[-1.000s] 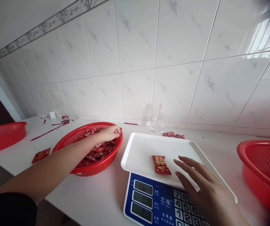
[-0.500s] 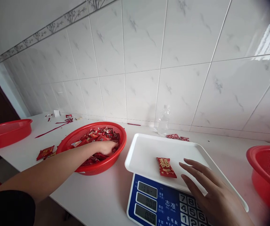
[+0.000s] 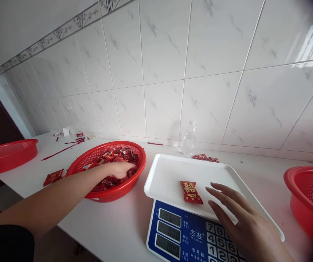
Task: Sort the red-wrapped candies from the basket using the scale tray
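My left hand [image 3: 122, 169] reaches into a red perforated basket [image 3: 141, 156] full of small red packets [image 3: 115, 155]; its fingertips are among the packets, and what they hold, if anything, is hidden. On the white tray [image 3: 164, 171] of a blue digital scale [image 3: 197, 233] lies one red packet with gold print [image 3: 191, 192]. My right hand [image 3: 238, 214] hovers over the right part of the tray and the keypad, fingers spread, holding nothing.
Another red basket [image 3: 306, 196] stands at the right edge, and one more [image 3: 8, 154] at the far left. Behind the tray are a clear bottle [image 3: 189, 140] and red patterned wrappers [image 3: 200, 157]. Red packets [image 3: 53, 177] lie left of the filled basket. A tiled wall backs the table.
My left hand has shifted slightly left within the basket. The view has moved a little; my right hand stays spread over the tray.
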`<state>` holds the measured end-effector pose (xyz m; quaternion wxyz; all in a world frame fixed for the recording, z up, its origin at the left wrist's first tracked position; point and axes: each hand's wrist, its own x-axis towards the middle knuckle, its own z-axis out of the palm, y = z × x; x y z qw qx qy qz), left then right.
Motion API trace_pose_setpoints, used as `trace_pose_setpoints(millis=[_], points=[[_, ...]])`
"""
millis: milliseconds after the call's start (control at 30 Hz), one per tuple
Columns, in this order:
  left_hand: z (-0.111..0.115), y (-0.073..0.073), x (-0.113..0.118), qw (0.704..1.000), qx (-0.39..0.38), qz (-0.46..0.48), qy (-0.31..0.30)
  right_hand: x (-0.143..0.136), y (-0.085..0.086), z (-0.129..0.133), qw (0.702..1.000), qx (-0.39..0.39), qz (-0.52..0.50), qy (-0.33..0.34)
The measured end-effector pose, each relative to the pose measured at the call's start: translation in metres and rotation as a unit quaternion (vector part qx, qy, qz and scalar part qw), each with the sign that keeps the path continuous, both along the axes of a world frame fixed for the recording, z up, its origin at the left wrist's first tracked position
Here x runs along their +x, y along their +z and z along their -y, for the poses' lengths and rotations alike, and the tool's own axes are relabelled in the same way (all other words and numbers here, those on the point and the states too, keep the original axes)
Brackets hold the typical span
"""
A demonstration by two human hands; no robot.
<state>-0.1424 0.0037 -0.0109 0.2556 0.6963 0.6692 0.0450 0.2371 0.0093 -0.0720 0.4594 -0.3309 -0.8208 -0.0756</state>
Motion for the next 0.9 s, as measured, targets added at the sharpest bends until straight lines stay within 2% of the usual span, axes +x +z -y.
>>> trace_pose_setpoints(millis=[200, 267, 367, 467, 567, 633, 767, 900], points=[[0.003, 0.047, -0.011, 0.994, 0.058, 0.077, 0.056, 0.0, 0.002, 0.001, 1.0, -0.012, -0.011, 0.008], [0.005, 0.058, -0.003, 0.99, 0.072, 0.107, 0.054, 0.0, 0.002, 0.001, 1.0, -0.02, -0.015, 0.009], [0.005, 0.066, 0.027, 0.982, 0.075, 0.169, 0.043, 0.0, 0.001, 0.002, 1.0, -0.028, -0.006, 0.012], [-0.001, 0.063, 0.065, 0.969, 0.068, 0.236, 0.023, -0.001, 0.003, 0.004, 1.0, -0.023, -0.01, 0.004], [-0.009, 0.055, 0.096, 0.969, 0.057, 0.238, -0.017, -0.001, 0.006, 0.006, 1.0, -0.016, -0.004, -0.001], [-0.016, 0.047, 0.107, 0.977, 0.057, 0.199, -0.048, 0.0, 0.008, 0.006, 1.0, -0.014, 0.008, -0.012], [-0.024, 0.032, 0.118, 0.989, 0.093, 0.054, -0.099, 0.002, 0.01, 0.006, 0.998, 0.001, 0.036, -0.054], [-0.022, 0.022, 0.134, 0.985, 0.07, -0.003, -0.159, 0.001, 0.014, 0.008, 0.998, 0.0, 0.056, -0.038]])
